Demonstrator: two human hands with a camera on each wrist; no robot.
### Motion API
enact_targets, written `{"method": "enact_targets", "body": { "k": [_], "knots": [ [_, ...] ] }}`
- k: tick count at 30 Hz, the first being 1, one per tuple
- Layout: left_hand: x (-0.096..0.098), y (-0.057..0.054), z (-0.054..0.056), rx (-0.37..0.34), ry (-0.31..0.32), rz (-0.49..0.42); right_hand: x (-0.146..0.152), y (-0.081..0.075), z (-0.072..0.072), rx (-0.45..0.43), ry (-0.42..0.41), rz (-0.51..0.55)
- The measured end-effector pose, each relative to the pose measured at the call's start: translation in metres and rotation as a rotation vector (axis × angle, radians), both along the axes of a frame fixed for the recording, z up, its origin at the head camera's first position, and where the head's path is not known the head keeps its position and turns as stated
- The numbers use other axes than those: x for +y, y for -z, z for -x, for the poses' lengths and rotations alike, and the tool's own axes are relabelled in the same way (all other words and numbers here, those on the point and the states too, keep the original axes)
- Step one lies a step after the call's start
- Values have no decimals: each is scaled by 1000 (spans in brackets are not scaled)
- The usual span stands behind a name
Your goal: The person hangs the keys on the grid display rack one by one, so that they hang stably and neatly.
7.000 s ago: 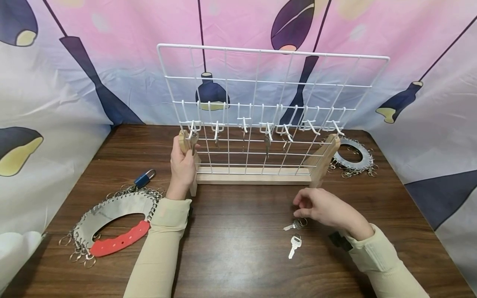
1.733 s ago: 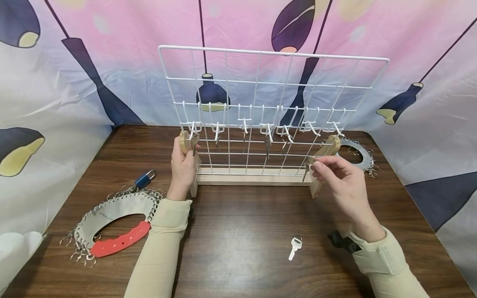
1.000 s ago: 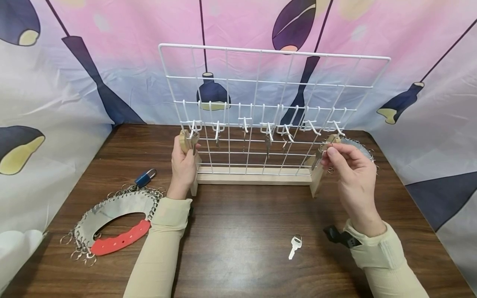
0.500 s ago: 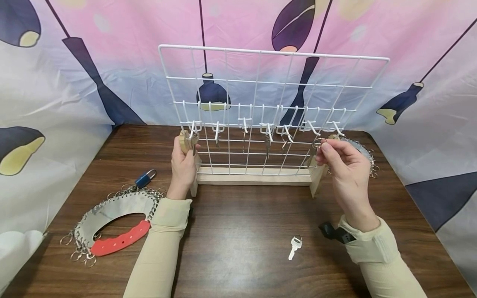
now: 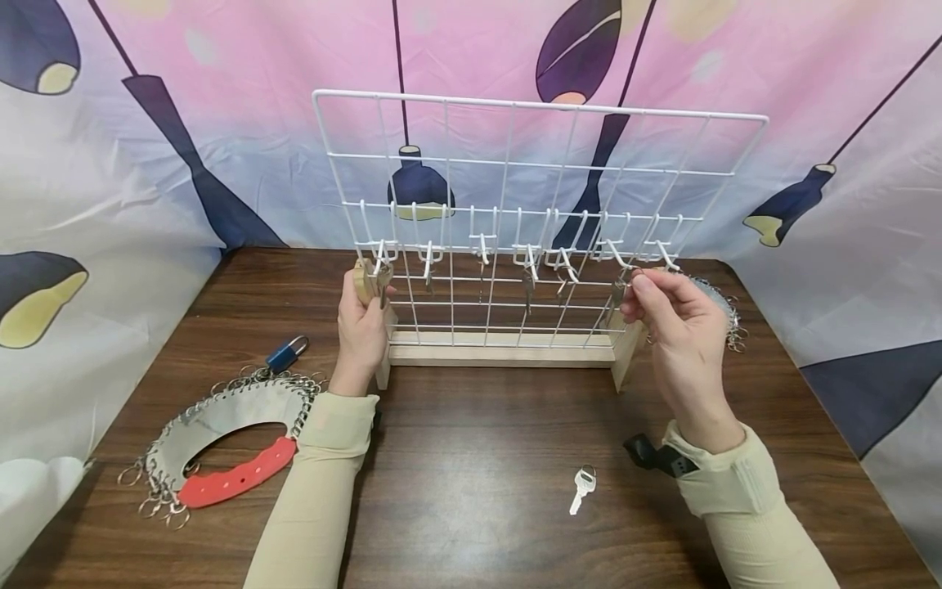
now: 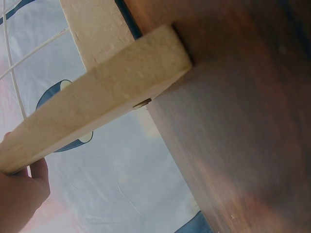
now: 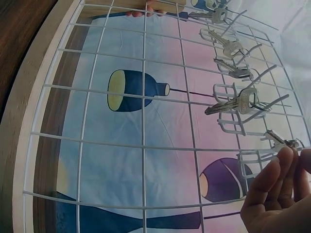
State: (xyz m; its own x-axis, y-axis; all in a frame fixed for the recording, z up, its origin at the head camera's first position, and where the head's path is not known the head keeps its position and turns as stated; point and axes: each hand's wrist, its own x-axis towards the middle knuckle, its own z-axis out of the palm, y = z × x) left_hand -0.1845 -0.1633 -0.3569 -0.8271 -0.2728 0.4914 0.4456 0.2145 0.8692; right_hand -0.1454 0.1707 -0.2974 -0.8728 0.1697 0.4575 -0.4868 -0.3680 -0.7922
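Note:
My left hand grips the left wooden upright of a white wire grid rack. Between thumb and fingers, my right hand pinches the ring of a key, which hangs down right by the tip of the second hook from the right. In the right wrist view this key sits just past the fingertips, partly hidden by them. Other keys hang from several hooks to its left. The rightmost hook carries no key.
A loose silver key lies on the brown table in front of the rack. At left are a ring-edged metal loop with a red handle and a blue padlock. Another ringed metal loop lies behind the right upright.
My right hand has picked up one of two keys from the table and raised it to the rack, lately shifting slightly left to a hook. The left hand keeps its grip.

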Motion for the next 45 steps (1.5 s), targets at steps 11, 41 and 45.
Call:
{"method": "enact_targets", "body": {
  "k": [11,41,45],
  "knots": [
    [6,-13,-10,-6,14,-6,-1,1,1,-47,12,-1],
    [5,-12,-10,-2,16,-38,8,15,-1,-182,-8,-160],
    [5,-11,-9,-9,19,-34,14,21,-3,-212,-53,-327]
  ]
}}
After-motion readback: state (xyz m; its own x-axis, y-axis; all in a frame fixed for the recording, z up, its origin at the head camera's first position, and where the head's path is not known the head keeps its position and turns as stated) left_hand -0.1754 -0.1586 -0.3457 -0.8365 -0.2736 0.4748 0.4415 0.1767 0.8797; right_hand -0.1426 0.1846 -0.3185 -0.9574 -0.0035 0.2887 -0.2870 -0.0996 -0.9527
